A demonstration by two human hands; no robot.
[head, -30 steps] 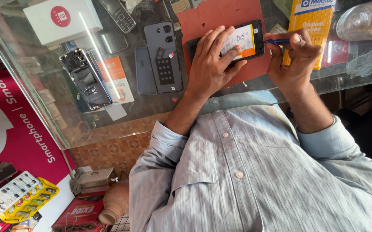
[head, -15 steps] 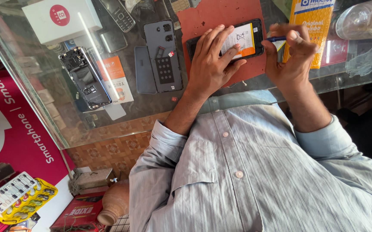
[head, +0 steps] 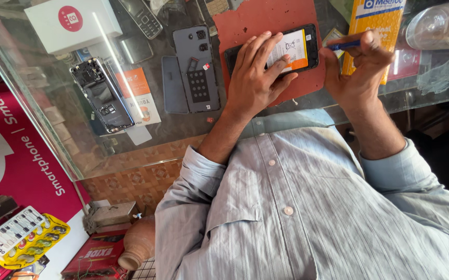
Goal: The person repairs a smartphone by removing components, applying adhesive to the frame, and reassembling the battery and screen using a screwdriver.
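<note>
Two hands work over an opened phone point(head: 274, 52) lying face-down on a red mat point(head: 266, 21) atop the glass counter point(head: 183, 135). The left hand point(head: 253, 78) lies spread and flat across the phone, fingers on its white-and-orange battery point(head: 291, 49), pinning it down. The right hand point(head: 357, 67) is pinched closed around a blue tool point(head: 341, 45), tip aimed at the phone's right edge (the tip itself is too small to make out). A slip of that tool could likely gouge the battery or scratch the board, and uneven pressure from the flat hand might slide the phone across the mat toward the loose back cover point(head: 196, 67) nearby.
</note>
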